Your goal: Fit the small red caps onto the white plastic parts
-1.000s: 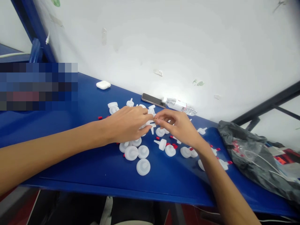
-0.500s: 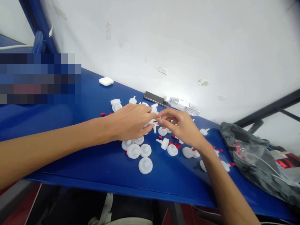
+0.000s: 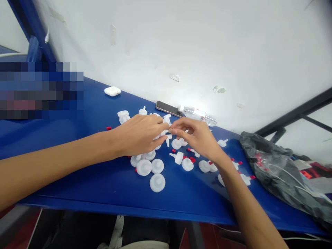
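White nozzle caps (image 3: pixel 157 182) and small red tips (image 3: pixel 173 150) lie scattered over the blue table (image 3: pixel 103 186). Above them my left hand (image 3: pixel 141 135) has its fingers curled, the fingertips meeting those of my right hand. My right hand (image 3: pixel 198 136) is closed in a pinch at the same spot. Whatever sits between the fingertips is too small and hidden to name. Some white caps at the right, such as the one (image 3: pixel 245 179) near my right forearm, have red tips on their spouts.
A phone (image 3: pixel 168 108) and a clear bottle (image 3: pixel 198 114) lie along the wall. Further left is a white earphone case (image 3: pixel 112 91). A dark plastic bag (image 3: pixel 275 176) with things in it rests at the right end.
The whole view has shifted slightly, so things on the table appear a little further left. Both hands stay together at the fingertips, with nearly the same pose.
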`<state>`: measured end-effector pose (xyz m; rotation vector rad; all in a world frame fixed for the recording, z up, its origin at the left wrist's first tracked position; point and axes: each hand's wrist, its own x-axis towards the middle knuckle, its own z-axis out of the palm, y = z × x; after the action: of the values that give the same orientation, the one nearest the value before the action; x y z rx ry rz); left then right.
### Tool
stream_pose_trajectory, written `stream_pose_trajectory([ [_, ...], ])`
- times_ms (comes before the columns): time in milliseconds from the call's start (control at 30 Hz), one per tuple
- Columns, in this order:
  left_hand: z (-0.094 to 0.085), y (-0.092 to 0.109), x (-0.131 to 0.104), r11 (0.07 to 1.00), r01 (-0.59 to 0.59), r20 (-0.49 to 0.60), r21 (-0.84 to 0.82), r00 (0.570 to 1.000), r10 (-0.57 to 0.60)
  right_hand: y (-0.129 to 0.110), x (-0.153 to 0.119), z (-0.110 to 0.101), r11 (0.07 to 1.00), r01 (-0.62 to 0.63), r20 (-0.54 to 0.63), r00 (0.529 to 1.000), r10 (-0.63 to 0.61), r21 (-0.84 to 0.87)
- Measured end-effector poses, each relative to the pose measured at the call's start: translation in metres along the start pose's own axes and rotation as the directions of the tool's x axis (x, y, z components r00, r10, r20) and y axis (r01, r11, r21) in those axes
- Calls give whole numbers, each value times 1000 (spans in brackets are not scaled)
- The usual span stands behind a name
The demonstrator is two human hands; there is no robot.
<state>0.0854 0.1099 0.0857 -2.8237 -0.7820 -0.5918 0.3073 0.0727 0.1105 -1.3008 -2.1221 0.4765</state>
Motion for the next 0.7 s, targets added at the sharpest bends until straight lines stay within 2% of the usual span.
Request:
stream_pose_trajectory([
  [133, 1, -1, 1, 1000, 15, -19, -26, 1000, -16, -1, 1, -1, 999, 8, -51, 999, -5, 50],
  [300, 0, 0, 0, 997, 26, -101, -76, 994, -34, -2, 0, -2, 985, 13, -70, 998, -1, 174],
  [400, -3, 1, -1, 997, 50, -114, -64, 992, -57, -3, 0, -2, 969, 24, -80, 997, -5, 245],
  [533, -7, 2, 0, 996, 69, -149, -58, 986, -77, -4, -1, -4, 948, 6, -51, 999, 11, 319],
  [700, -11, 2, 0, 997, 18, -236, -80, 971, -36, -6, -2, -7, 931, -76, 45, 997, 65, 356],
])
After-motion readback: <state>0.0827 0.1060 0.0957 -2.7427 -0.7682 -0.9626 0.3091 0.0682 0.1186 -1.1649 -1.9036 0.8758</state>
